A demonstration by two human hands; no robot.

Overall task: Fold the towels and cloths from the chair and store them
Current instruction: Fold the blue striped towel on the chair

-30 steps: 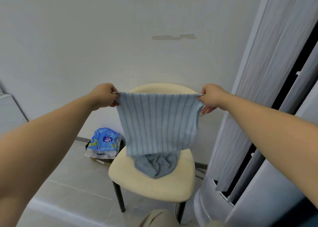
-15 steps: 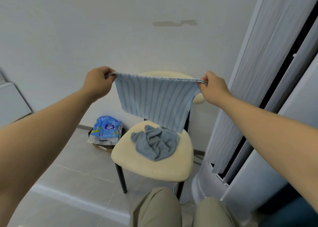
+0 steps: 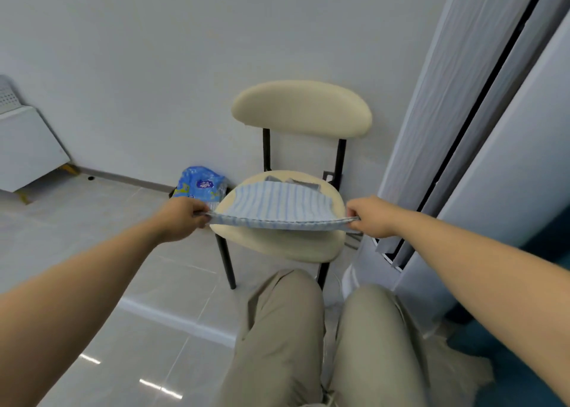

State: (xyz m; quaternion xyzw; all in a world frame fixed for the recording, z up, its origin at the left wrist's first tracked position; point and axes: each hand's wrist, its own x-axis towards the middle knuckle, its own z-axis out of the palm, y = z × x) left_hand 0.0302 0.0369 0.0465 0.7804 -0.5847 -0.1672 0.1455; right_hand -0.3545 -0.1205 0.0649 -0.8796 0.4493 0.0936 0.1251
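A light blue striped cloth (image 3: 282,204) is stretched almost flat just over the seat of a cream chair (image 3: 300,108). My left hand (image 3: 182,218) pinches its near left corner and my right hand (image 3: 368,215) pinches its near right corner. The far edge of the cloth lies over a grey towel (image 3: 303,183), of which only small parts show behind it on the seat.
A blue patterned plastic pack (image 3: 200,186) sits on the floor left of the chair. Grey folding doors and a white cabinet (image 3: 481,135) stand close on the right. A white unit (image 3: 26,145) is at the far left wall. My knees (image 3: 285,314) are right before the chair.
Both hands lowered the striped cloth from chest height down to the chair seat, and it now lies nearly flat over the grey towel. The view tilted downward.
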